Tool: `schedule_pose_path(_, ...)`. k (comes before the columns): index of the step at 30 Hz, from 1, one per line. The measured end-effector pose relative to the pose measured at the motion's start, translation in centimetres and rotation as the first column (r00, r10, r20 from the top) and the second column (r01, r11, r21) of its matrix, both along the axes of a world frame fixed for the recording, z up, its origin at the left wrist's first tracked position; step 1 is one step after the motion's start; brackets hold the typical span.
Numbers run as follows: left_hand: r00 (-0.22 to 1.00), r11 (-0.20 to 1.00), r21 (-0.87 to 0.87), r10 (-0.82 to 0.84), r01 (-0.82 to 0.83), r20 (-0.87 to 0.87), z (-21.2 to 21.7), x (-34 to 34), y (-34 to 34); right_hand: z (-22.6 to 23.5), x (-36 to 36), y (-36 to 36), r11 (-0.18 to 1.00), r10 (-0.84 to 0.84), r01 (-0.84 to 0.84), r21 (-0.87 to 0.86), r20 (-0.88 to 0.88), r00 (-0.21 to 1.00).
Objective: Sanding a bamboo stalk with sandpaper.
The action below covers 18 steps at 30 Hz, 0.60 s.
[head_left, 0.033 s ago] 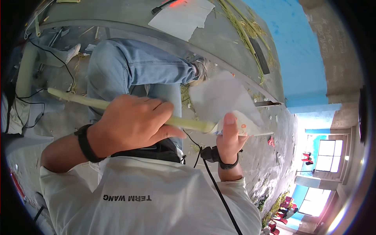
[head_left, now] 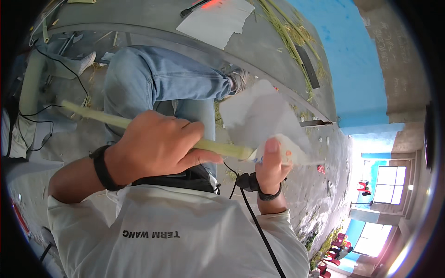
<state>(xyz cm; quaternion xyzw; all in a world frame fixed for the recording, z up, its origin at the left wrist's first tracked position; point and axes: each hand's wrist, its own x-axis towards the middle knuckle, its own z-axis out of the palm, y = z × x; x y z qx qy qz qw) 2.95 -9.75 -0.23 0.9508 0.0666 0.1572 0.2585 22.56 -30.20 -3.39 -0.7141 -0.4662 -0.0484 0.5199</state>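
Observation:
My left hand (head_left: 157, 146) is closed around a pale green plant stalk (head_left: 220, 147), its back turned up and its thumb stretched along the near side. The stalk runs across my lap. Its far-left end (head_left: 74, 109) is frayed or blurred by motion. My right hand (head_left: 272, 167) grips a white sheet (head_left: 236, 111) with small red and blue print, thumb pressed on top, at the stalk's right end. Part of the sheet folds round that end; the rest fans out, smeared by motion. My right fingers under the sheet are hidden.
Ahead is a grey table (head_left: 139, 16) with a torn white paper (head_left: 215, 23), a dark flat bar (head_left: 307, 66) and green stalks (head_left: 285, 28). A black cable (head_left: 259, 227) hangs over my shirt. Plant scraps litter the floor. Another person's shoe (head_left: 87, 62) shows at left.
The stalk's left end has shifted slightly right and up. The white sheet's loose part has moved a little left and up. Both hands keep their grip.

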Motion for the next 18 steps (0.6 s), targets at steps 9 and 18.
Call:
schedule_pose_path(9,0.782,0.69,-0.709,-0.519,0.146,-0.344,2.0,1.5,1.8,2.6,1.3,-1.6,0.889,0.456,-0.442,-0.122,0.141,0.879)
schedule_pose_path(18,0.974,1.0,0.021,-0.001,-0.004,0.226,1.4,0.6,0.2,-0.9,1.5,-1.5,0.999,0.0,0.005,-0.04,0.114,0.993)
